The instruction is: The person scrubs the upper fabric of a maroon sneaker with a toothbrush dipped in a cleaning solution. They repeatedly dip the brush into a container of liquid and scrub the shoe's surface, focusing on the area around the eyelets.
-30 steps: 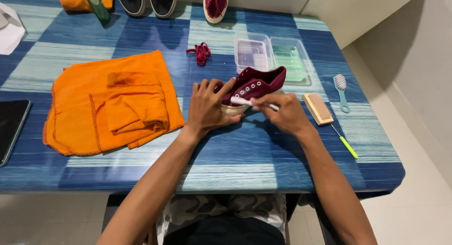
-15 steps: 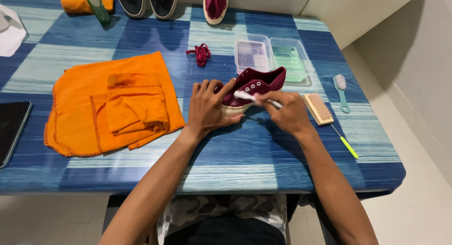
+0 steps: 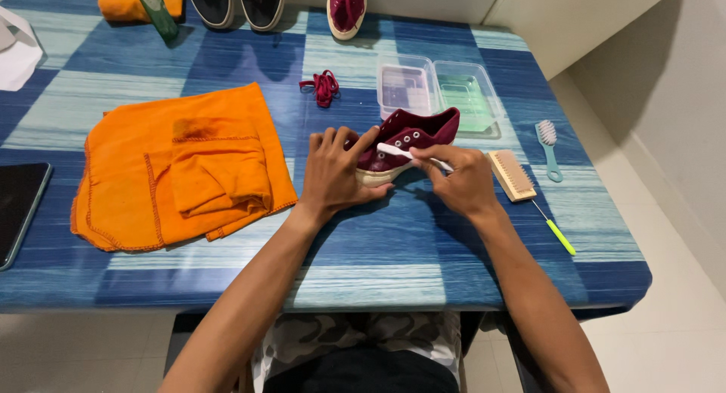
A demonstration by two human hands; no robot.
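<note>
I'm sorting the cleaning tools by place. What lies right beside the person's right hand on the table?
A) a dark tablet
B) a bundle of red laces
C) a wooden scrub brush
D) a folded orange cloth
C: the wooden scrub brush lies just beside the right hand, which holds a white tool against the maroon shoe.

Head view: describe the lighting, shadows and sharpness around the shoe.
Head view: even, soft indoor light; the left hand and right hand cast soft shadows on the blue checked tablecloth below the maroon shoe; no strong glare; the white brush is small but reasonably sharp; table edges bow slightly.
</note>
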